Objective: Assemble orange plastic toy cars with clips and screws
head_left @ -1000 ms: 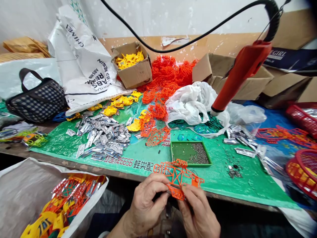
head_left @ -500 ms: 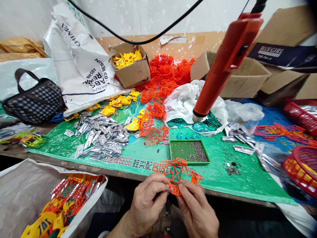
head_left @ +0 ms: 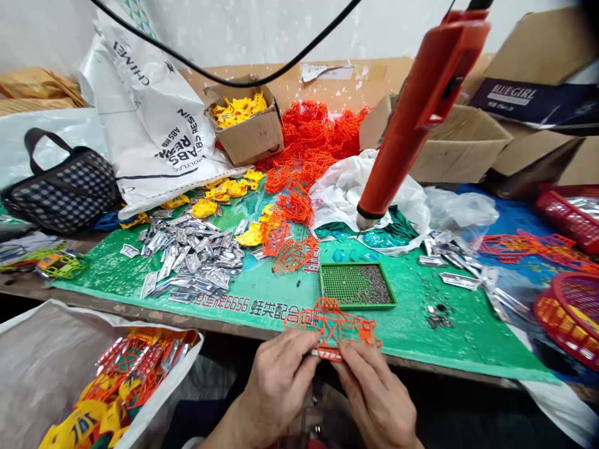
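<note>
An orange plastic lattice frame is held at the front edge of the table, its far part over the green sheet. My left hand pinches its near edge from the left. From the right, my right hand grips the same edge with thumb and fingers. A pale, shiny strip shows along that edge between the fingertips; what it is I cannot make out. Just beyond the frame sits a green tray of small dark screws. Above the table hangs a red electric screwdriver, tip down, touched by neither hand.
Silvery metal-look pieces are heaped at left, with yellow parts behind. Orange frames pile up at the back. An open bag of mixed parts stands front left. A red basket is at right. A black cable crosses above.
The orange frame has tilted and shifted slightly left between my hands, showing more of the pale strip at its near edge. The hanging screwdriver appears a little further left.
</note>
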The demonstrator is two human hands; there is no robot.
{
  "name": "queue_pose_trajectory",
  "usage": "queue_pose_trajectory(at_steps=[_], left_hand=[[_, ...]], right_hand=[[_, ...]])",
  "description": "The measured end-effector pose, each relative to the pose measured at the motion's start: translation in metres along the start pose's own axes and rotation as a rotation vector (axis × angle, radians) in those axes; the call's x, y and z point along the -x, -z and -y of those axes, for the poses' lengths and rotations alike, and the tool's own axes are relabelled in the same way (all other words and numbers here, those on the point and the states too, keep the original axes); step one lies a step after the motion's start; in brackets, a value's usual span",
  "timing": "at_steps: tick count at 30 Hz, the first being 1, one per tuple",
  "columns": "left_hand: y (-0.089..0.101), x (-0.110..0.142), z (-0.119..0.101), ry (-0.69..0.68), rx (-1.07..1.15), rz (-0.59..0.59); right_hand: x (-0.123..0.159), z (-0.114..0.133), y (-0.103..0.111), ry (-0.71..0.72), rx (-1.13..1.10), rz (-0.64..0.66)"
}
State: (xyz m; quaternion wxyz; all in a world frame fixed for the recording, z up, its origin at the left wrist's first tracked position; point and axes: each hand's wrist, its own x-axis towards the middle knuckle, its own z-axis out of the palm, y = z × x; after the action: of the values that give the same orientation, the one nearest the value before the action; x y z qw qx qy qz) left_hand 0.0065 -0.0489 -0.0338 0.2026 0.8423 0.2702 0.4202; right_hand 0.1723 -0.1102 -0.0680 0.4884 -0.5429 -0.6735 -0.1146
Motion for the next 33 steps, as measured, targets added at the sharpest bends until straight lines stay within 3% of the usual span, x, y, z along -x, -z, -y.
queue_pose_trajectory(at_steps=[3, 8, 14, 17, 21, 30, 33], left_hand=[[0.008, -0.004, -0.004, 0.062, -0.002, 0.187], [0.018, -0.015, -0.011, 0.321, 0.323, 0.444], [0.01, -0.016, -0.013, 0.948, 0.789, 0.346], [0.01, -0.015, -0.011, 1.164, 1.026, 0.312], [0.011, -0.016, -0.01, 1.244, 1.138, 0.288], [0.003, -0.015, -0.014, 1.165, 1.091, 0.145], [0.002, -0.012, -0.014, 1.17, 1.097, 0.124]], right_hand=[[-0.01, 0.003, 0.005, -0.013, -0.202, 0.047], [-0.025, 0.008, 0.015, -0.21, -0.544, 0.238], [-0.026, 0.009, 0.017, -0.434, -0.633, 0.224], [-0.022, 0.008, 0.015, -0.493, -0.665, 0.193], [-0.019, 0.009, 0.012, -0.567, -0.738, 0.199], [-0.021, 0.014, -0.002, -0.705, -0.835, 0.121], [-0.029, 0.011, 0.0, -0.659, -0.843, 0.16]])
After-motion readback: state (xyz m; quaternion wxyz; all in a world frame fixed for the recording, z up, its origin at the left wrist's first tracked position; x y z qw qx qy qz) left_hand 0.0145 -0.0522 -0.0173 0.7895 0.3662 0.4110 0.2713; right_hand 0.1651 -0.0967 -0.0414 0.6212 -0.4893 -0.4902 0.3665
